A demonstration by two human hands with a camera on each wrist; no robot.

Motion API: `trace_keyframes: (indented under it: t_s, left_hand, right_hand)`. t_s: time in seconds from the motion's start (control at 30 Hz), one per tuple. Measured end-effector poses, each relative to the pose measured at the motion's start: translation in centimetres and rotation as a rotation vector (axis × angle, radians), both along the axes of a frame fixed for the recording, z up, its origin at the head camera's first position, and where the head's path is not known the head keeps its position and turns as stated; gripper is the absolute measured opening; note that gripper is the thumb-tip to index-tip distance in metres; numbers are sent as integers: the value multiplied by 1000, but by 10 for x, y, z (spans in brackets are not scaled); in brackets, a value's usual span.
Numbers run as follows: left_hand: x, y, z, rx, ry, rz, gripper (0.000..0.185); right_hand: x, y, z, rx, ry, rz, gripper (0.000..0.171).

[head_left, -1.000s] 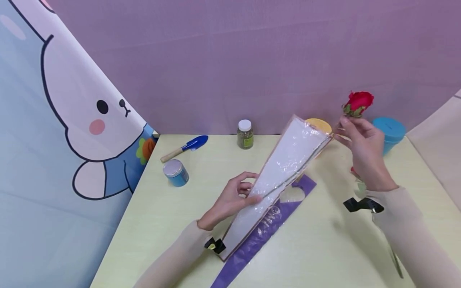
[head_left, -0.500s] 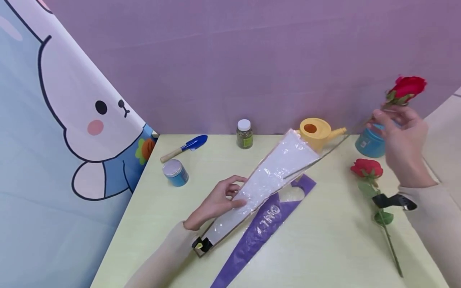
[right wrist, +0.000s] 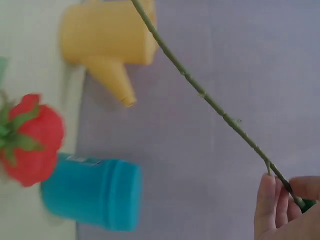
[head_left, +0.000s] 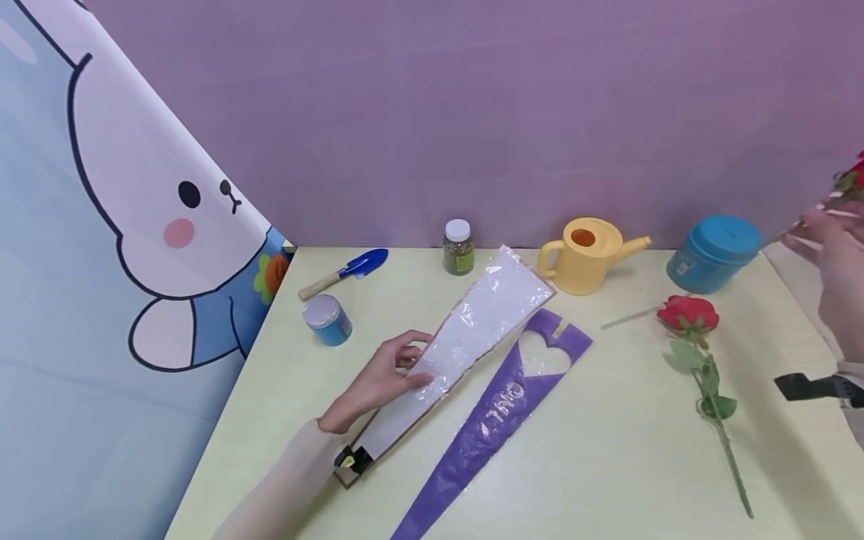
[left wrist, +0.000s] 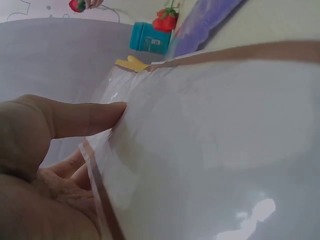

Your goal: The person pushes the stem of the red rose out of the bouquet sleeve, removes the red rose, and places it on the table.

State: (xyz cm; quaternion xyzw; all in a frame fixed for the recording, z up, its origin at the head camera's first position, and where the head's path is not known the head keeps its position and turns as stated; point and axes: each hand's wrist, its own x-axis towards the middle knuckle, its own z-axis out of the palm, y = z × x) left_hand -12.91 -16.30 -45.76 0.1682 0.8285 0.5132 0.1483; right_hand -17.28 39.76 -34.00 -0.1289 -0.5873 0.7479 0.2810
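Nearest lies a glossy purple flower sleeve (head_left: 496, 409), a long flat cone with a clear heart-shaped window. Just beside it the left hand (head_left: 378, 379) pinches the edge of a second sleeve, the white one (head_left: 459, 349), crinkly film with a tan border; the left wrist view shows the thumb (left wrist: 75, 117) on top and the fingers curled beneath, which the head view hides. A red rose (head_left: 688, 315) with a thin green stem lies on the pale yellow table (head_left: 607, 465). At the right edge, the right hand (head_left: 833, 266) grips another rose's stem (right wrist: 210, 100) near its bloom; only the right wrist view shows the bare, knobbly stem clearly. Two sleeves, two roses. Farther back stand a small silver-lidded blue tin (head_left: 327, 321), a blue-bladed trowel (head_left: 347, 271), a white-capped jar (head_left: 458, 247), a smooth yellow watering can (head_left: 583, 255) and a round blue tub (head_left: 712, 255).
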Motion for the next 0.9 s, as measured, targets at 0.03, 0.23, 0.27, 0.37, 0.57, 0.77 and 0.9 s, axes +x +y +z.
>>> trace_keyframes:
  t_s: [0.03, 0.23, 0.27, 0.37, 0.57, 0.77, 0.9]
  left_hand:
    - [0, -2, -2, -8, -4, 13, 55]
    - [-1, -13, -9, -64, -68, 97, 56]
    - [-1, -14, -10, -71, -73, 106, 56]
    - [-4, -17, -12, -79, -67, 112, 56]
    - [-10, -21, -15, -102, -33, 101, 57]
    - [-12, -21, -18, -155, 23, 89, 61]
    - [-12, -19, -20, -157, 43, 87, 64]
  right_hand:
    - [3, 1, -4, 45, -27, 27, 19]
    - [20, -5, -34, 501, -252, 235, 15]
    - [22, -8, -39, 569, -288, 270, 14]
    - [27, -18, -51, 794, -374, 362, 10]
    - [27, -46, -74, 913, -469, 570, 36]
    - [24, -69, -96, 934, -536, 675, 46]
    - [24, -77, -106, 966, -565, 675, 48]
